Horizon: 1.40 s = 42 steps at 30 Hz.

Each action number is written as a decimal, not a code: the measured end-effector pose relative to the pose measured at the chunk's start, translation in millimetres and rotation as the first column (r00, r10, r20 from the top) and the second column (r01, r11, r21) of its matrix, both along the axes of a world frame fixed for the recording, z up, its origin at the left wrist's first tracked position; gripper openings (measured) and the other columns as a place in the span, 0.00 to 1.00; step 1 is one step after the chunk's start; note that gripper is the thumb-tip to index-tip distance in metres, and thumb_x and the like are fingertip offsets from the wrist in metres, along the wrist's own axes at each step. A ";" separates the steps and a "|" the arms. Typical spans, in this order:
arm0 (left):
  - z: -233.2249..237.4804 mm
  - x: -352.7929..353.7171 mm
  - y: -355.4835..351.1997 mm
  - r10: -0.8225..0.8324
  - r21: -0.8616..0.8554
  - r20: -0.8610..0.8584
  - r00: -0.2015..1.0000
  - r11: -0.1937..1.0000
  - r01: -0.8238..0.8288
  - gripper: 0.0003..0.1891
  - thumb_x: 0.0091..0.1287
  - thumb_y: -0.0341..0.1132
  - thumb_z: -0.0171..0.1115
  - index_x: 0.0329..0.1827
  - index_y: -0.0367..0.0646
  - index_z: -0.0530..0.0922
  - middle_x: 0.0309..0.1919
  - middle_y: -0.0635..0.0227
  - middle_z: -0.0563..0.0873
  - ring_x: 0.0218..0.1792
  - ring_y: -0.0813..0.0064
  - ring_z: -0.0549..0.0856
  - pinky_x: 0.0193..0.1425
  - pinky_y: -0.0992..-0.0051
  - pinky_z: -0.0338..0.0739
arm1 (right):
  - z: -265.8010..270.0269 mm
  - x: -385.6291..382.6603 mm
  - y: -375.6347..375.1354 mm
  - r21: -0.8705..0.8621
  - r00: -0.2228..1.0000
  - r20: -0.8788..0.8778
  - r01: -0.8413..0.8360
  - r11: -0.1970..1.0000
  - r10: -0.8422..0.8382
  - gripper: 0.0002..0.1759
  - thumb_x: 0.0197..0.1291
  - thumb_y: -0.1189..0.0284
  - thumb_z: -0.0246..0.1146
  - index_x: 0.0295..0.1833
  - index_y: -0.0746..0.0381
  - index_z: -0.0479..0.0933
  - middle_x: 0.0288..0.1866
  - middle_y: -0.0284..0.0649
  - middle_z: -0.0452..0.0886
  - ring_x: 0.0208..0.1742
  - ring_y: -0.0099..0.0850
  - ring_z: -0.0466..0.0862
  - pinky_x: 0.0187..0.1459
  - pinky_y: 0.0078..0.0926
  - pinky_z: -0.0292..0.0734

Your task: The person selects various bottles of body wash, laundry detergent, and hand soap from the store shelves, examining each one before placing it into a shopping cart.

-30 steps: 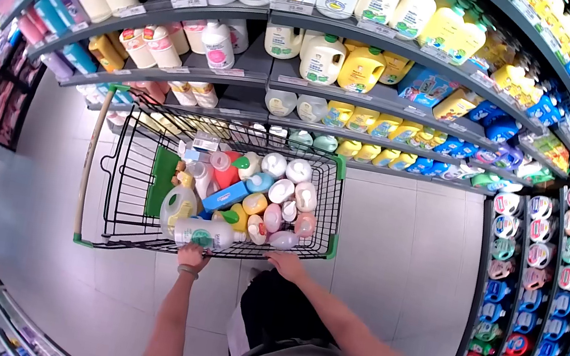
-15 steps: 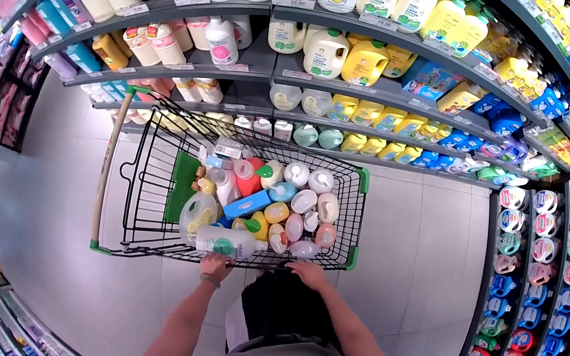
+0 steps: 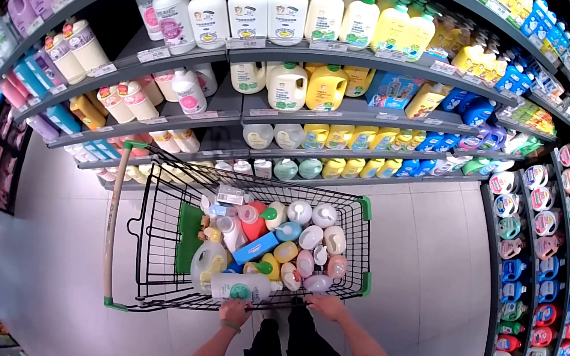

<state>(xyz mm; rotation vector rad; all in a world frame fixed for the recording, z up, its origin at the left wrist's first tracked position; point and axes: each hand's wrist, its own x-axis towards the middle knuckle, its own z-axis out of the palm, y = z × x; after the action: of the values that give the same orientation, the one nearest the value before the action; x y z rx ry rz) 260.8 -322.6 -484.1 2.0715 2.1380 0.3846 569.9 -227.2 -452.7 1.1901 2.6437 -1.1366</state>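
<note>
A black wire shopping cart [image 3: 158, 247] with green corner pieces stands sideways in front of me. My left hand [image 3: 234, 312] is closed round its near top rim, beside a large white bottle [image 3: 240, 288] lying across the goods. Further right, my right hand [image 3: 327, 307] grips the same rim near the front end, its fingertips partly hidden. The basket holds many bottles, among them a clear jug with a yellow part [image 3: 207, 266], a blue box [image 3: 256, 247] and a red bottle [image 3: 253, 226]. The cart's handle [image 3: 112, 224] is at the left, with neither hand on it.
Beyond the cart runs a curved shelf [image 3: 236, 107] of pump bottles and jugs. Another rack [image 3: 501, 292] with blue, red and green bottles stands at the right. Pale floor tiles [image 3: 420, 278] lie between cart and right rack. My legs [image 3: 277, 352] are close to the cart's near side.
The view has tilted up, so the shelves, cart and hands sit lower in it. The cart appears slightly further right and a little turned. Both hands stay on its rim.
</note>
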 end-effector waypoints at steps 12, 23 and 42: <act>-4.7 53.0 9.6 0.089 -0.012 -0.088 0.992 0.996 -0.090 0.17 0.51 0.50 0.63 0.14 0.48 0.77 0.15 0.67 0.78 0.22 0.65 0.79 0.28 0.67 0.73 | -6.3 56.7 13.1 0.027 0.999 -0.008 -0.036 0.999 0.036 0.17 0.63 0.54 0.48 0.54 0.44 0.70 0.45 0.37 0.78 0.44 0.39 0.79 0.42 0.36 0.75; 8.3 95.9 30.5 0.115 -0.135 -0.037 0.993 0.984 -0.119 0.07 0.46 0.45 0.65 0.17 0.57 0.80 0.18 0.70 0.80 0.25 0.66 0.80 0.30 0.66 0.73 | -21.5 100.3 42.5 -0.101 0.993 -0.095 -0.084 0.991 0.075 0.23 0.59 0.48 0.50 0.52 0.51 0.71 0.46 0.39 0.78 0.48 0.40 0.78 0.46 0.36 0.73; 15.7 155.9 57.6 0.152 -0.210 -0.118 0.981 0.962 -0.174 0.09 0.43 0.45 0.67 0.19 0.53 0.77 0.21 0.69 0.80 0.27 0.64 0.80 0.32 0.64 0.72 | -4.2 155.9 93.2 -0.196 0.983 -0.119 -0.164 0.967 0.143 0.24 0.56 0.50 0.55 0.53 0.53 0.71 0.45 0.44 0.78 0.47 0.43 0.77 0.48 0.36 0.71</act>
<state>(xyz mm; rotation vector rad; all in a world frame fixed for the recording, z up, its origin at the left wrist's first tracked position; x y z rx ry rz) 416.7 -265.1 -468.4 1.8379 2.2993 0.0562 725.8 -134.0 -456.9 0.8972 2.5577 -1.4356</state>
